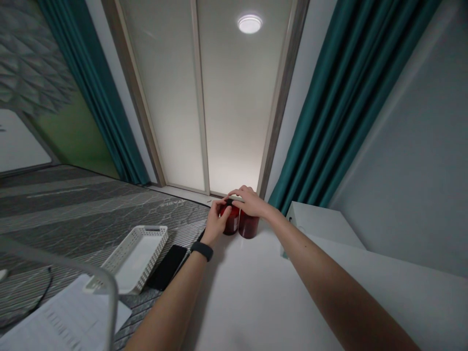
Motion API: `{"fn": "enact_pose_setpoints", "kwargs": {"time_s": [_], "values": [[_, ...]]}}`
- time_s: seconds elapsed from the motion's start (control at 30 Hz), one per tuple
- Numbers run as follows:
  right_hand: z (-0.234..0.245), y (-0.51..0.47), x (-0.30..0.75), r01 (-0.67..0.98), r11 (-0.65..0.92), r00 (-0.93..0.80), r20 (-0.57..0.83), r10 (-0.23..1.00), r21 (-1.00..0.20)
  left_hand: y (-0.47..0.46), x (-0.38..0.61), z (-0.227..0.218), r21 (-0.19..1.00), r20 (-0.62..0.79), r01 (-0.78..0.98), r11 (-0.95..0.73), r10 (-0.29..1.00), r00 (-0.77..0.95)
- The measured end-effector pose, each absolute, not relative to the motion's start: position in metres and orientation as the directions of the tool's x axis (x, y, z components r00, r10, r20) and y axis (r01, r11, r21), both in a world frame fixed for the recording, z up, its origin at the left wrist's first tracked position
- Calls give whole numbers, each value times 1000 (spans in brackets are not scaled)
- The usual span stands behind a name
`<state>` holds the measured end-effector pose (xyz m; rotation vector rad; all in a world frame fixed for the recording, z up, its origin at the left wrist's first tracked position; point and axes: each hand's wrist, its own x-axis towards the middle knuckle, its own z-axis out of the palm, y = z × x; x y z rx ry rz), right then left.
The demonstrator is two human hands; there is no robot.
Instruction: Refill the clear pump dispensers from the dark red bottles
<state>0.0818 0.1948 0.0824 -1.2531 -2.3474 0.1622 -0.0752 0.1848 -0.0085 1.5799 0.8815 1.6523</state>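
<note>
Two dark red jars stand side by side at the far end of a white tabletop (256, 297), near the window. My left hand (215, 222) wraps its fingers around the left jar (231, 223), thumb up by its black lid. My right hand (248, 200) lies over the top of the right jar (248, 226), fingers curled down onto the lids. A black band sits on my left wrist.
A white plastic basket (137, 256) and a black phone (167, 267) lie on a grey patterned bed at left, with papers (62, 319) and a metal rail in front. A white box (318, 222) sits at right. Teal curtains flank the window.
</note>
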Motion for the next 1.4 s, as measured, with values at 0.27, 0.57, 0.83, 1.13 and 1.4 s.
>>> {"fn": "enact_pose_setpoints", "kwargs": {"time_s": [0.27,0.57,0.83,1.13,1.4], "values": [[85,192,78,756,599,-510,336,792,-265,184,-78,-10,842,540,-14,-540,842,-13],[79,188,75,773,573,-441,418,794,-272,187,-81,-9,829,560,11,-560,829,19],[52,154,70,755,413,-28,604,796,-509,193,-98,1,826,533,135,-547,837,128],[-21,138,83,567,258,305,491,816,-782,189,-108,-15,809,494,321,-492,866,83],[-40,145,86,479,283,249,438,864,-831,174,-96,-55,776,470,432,-459,878,87]]}}
